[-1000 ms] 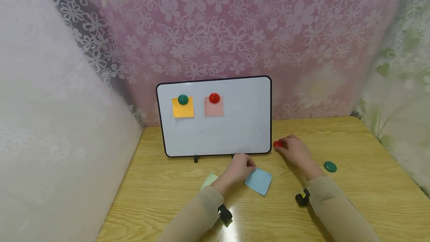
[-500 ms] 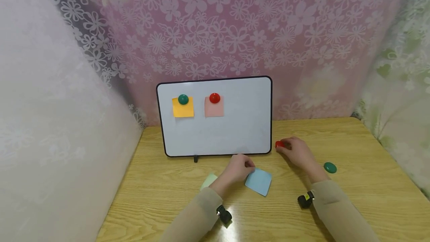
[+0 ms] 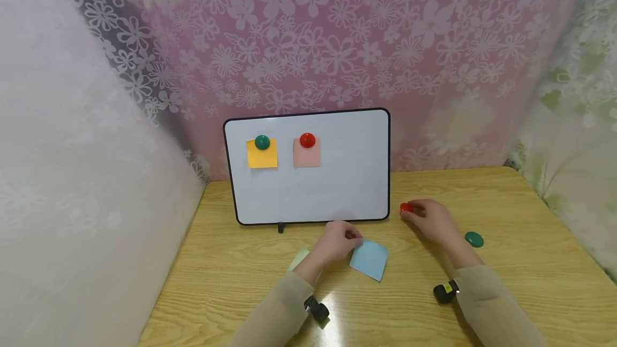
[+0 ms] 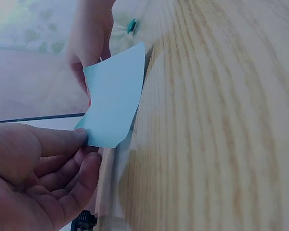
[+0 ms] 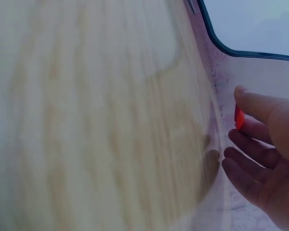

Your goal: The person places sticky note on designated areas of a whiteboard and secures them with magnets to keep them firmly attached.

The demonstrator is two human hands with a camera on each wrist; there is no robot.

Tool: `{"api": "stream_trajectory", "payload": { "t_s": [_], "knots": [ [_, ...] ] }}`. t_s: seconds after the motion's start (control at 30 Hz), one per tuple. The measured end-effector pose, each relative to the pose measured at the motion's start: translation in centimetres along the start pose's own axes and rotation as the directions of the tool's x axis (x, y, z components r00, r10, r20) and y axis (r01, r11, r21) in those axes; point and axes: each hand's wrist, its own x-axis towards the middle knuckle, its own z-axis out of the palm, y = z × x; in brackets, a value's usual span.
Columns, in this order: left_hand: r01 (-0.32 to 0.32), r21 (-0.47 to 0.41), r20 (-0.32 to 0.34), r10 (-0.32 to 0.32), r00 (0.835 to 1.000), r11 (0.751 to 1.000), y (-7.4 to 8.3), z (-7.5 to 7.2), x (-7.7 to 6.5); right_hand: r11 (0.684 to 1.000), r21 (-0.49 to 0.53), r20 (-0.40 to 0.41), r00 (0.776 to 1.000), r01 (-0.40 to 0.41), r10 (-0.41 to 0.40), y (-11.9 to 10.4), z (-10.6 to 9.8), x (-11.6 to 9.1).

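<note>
A blue sticky note is pinched at its upper left corner by my left hand, in front of the whiteboard. In the left wrist view the note curves up above the wood, held between thumb and fingers. My right hand pinches a round red magnet just right of the board; the right wrist view shows the magnet between thumb and forefinger. On the whiteboard, a green magnet holds an orange note, and a red magnet holds a pink note.
A pale green note lies on the table, partly hidden by my left forearm. Right of my right hand lies another green magnet. The board stands on small black feet, close to the flowered back wall.
My right hand has moved slightly right and toward me with the red magnet, away from the board's edge. My left hand and the blue note have shifted a little left.
</note>
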Motion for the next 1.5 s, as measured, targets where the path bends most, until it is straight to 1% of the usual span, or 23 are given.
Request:
{"api": "stream_trajectory", "payload": {
  "t_s": [0.2,0.37,0.5,0.67,0.9,1.07,1.23,1.5],
  "knots": [
    [-0.011,-0.033,-0.015,0.011,1.000,0.999,-0.3,-0.4,-0.5,1.000,0.020,-0.012,1.000,-0.001,0.001,-0.2,-0.3,-0.4],
    [-0.001,-0.050,-0.030,0.000,1.000,0.999,-0.3,-0.4,-0.6,1.000,0.008,-0.035,0.999,0.011,-0.011,-0.4,-0.4,-0.7],
    [-0.006,-0.059,-0.040,0.003,0.999,0.998,-0.4,-0.4,-0.8,1.000,-0.002,-0.047,0.999,0.020,-0.020,-0.6,-0.5,-1.0],
    [-0.003,-0.080,-0.055,-0.001,0.998,0.997,-0.3,-0.8,-1.2,1.000,0.000,-0.039,0.999,0.017,-0.017,-0.4,-0.5,-1.4],
    [0.009,-0.129,-0.046,-0.015,0.999,0.992,-0.2,-1.3,-2.0,0.999,0.001,-0.032,0.999,0.032,-0.032,-0.3,-0.6,-1.9],
    [0.000,-0.148,-0.053,-0.008,0.999,0.989,-0.1,-1.6,-2.4,1.000,0.003,-0.031,0.999,0.027,-0.027,-0.4,-0.7,-2.3],
    [-0.007,-0.165,-0.062,-0.003,0.998,0.986,-0.4,-1.8,-2.7,1.000,0.002,-0.030,0.999,0.029,-0.029,-0.6,-0.7,-2.6],
    [-0.030,-0.181,-0.080,0.016,0.997,0.983,-0.5,-2.5,-3.1,0.999,-0.005,-0.034,0.998,0.052,-0.052,-0.6,-0.8,-3.0]
  ]
}}
